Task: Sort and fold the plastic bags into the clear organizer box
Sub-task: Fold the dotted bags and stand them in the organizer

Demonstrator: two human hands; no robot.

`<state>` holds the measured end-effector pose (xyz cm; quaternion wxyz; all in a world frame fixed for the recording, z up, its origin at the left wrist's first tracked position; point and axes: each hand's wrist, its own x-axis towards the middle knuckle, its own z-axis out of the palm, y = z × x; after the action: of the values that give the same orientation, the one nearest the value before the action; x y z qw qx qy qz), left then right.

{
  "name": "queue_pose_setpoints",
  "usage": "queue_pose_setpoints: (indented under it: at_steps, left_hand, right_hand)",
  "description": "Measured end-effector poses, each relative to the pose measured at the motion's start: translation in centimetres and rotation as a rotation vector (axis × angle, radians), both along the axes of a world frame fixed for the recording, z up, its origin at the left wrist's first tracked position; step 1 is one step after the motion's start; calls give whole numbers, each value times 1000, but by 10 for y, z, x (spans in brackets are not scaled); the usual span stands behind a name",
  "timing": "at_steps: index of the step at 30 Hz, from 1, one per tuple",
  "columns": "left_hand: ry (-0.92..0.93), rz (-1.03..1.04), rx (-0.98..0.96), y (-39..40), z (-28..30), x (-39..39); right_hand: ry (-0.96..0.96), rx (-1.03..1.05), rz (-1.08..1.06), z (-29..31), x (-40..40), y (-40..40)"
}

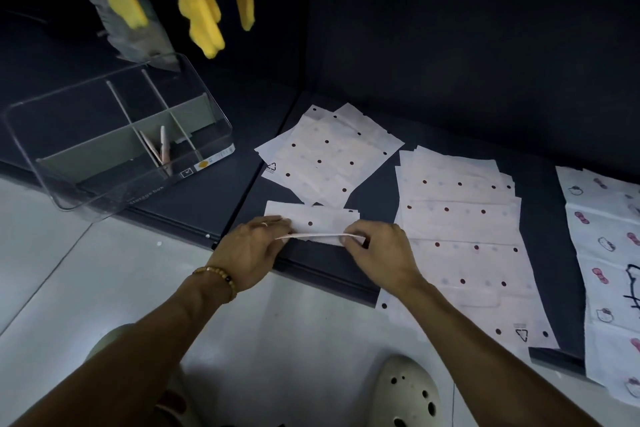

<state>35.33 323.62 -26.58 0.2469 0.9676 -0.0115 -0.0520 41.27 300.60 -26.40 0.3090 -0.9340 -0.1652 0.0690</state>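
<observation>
Dark platform [450, 80], centre frame. Long dotted plastic bags [464, 239], stacked right of centre; count unclear. Cartoon-print bag [609, 274], cut off at right edge. Clear organizer box [104, 163], left, holds 1 folded bag [162, 149]. Folded dotted bag [311, 224], lower centre: left hand [252, 250] and right hand [377, 253] pinch its lifted near edge.

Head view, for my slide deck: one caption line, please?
Both hands fold a dotted plastic bag beside the clear organizer box.
</observation>
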Motion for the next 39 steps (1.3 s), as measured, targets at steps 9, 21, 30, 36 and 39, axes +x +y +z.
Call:
queue_pose_setpoints:
  at_steps: [9, 21, 30, 36, 39]
  left_hand:
    - [87, 531, -94, -11, 3, 7]
    - [170, 553, 22, -10, 7, 14]
    - [110, 563, 145, -5, 1, 21]
    - [-362, -94, 153, 1, -11, 3]
    - [-346, -147, 149, 6, -15, 1]
  right_hand:
    - [167, 34, -160, -5, 17, 8]
    - [168, -111, -40, -3, 46, 22]
    - [173, -128, -126, -3, 43, 27]
    - [159, -197, -120, -2, 41, 29]
    - [7, -419, -66, 7, 40, 31]
